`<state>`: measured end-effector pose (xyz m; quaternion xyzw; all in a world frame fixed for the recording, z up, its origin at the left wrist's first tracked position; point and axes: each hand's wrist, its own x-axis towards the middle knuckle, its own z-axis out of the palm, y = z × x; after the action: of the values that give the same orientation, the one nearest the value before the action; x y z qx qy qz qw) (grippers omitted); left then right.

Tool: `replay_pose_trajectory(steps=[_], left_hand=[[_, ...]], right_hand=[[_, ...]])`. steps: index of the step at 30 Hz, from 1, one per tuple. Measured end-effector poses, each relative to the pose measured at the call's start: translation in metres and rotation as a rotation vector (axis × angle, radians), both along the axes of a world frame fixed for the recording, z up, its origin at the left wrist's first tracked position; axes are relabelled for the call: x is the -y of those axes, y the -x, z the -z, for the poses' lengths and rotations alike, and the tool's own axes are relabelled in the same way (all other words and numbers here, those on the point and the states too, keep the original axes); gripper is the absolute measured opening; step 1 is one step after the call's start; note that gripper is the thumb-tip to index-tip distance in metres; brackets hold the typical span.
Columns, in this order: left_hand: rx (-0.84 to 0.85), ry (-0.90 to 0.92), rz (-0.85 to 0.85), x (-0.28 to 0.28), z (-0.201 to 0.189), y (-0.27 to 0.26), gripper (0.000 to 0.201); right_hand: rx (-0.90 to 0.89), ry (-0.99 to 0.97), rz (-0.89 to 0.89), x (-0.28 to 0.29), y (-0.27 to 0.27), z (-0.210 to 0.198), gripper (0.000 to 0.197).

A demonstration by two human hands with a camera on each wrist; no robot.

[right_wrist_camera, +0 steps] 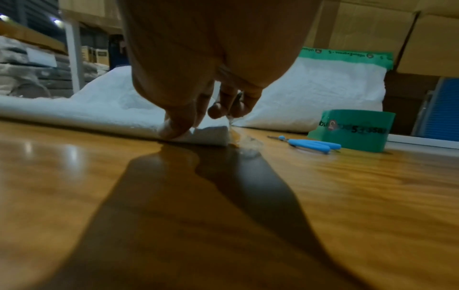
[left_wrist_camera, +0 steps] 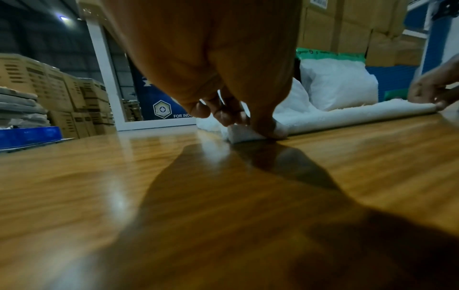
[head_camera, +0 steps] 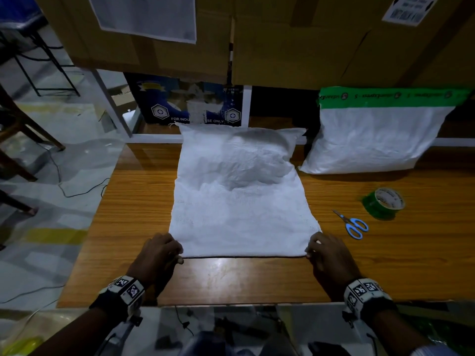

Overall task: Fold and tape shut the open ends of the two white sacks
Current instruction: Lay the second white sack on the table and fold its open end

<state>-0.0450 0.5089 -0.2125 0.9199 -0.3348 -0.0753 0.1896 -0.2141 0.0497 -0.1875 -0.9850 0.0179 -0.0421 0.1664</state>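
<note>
item: unsealed white sack, flat on wooden table, folded near hem running crosswise between both hands, bulk lying away beyond the fingertips. left hand pinches the left corner; right hand pinches the right; both equally near. second sack, green-taped, stands beyond right fingers; green tape roll and blue scissors just right of them.

Dim warehouse; wooden table, stacked cardboard boxes behind
</note>
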Motion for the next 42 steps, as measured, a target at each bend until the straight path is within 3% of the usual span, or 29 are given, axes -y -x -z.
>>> replay_pose_trajectory(steps=[3, 8, 11, 15, 21, 25, 30, 35, 42], left_hand=[[0.034, -0.027, -0.009, 0.007, -0.001, -0.004, 0.015], [0.032, -0.102, -0.052, 0.012, -0.010, -0.003, 0.020], [-0.032, -0.086, -0.079, 0.011, -0.014, -0.004, 0.010], [-0.127, 0.008, -0.056, 0.013, -0.020, -0.013, 0.025], [0.040, -0.146, 0.000, 0.024, -0.022, -0.008, 0.024], [0.069, -0.011, 0.031, 0.016, -0.021, -0.002, 0.016], [0.025, 0.000, 0.029, 0.015, -0.017, -0.008, 0.024], [0.064, 0.000, 0.060, 0.013, -0.010, -0.010, 0.011], [0.004, -0.016, 0.034, 0.016, -0.013, -0.008, 0.017]], right_hand=[[-0.016, 0.041, 0.045, 0.004, -0.006, -0.001, 0.023], [-0.039, 0.053, 0.084, -0.002, -0.011, -0.005, 0.031], [-0.218, 0.147, 0.097, 0.001, -0.023, -0.014, 0.038], [-0.398, 0.209, 0.048, 0.000, -0.051, -0.021, 0.025], [-0.210, 0.162, 0.109, -0.019, -0.028, -0.003, 0.031], [-0.070, 0.059, 0.066, -0.007, -0.011, 0.005, 0.020], [-0.050, 0.060, 0.057, 0.003, -0.017, 0.003, 0.019], [-0.058, 0.100, -0.036, 0.014, -0.026, 0.005, 0.020], [-0.058, 0.028, 0.107, -0.002, -0.025, -0.003, 0.043]])
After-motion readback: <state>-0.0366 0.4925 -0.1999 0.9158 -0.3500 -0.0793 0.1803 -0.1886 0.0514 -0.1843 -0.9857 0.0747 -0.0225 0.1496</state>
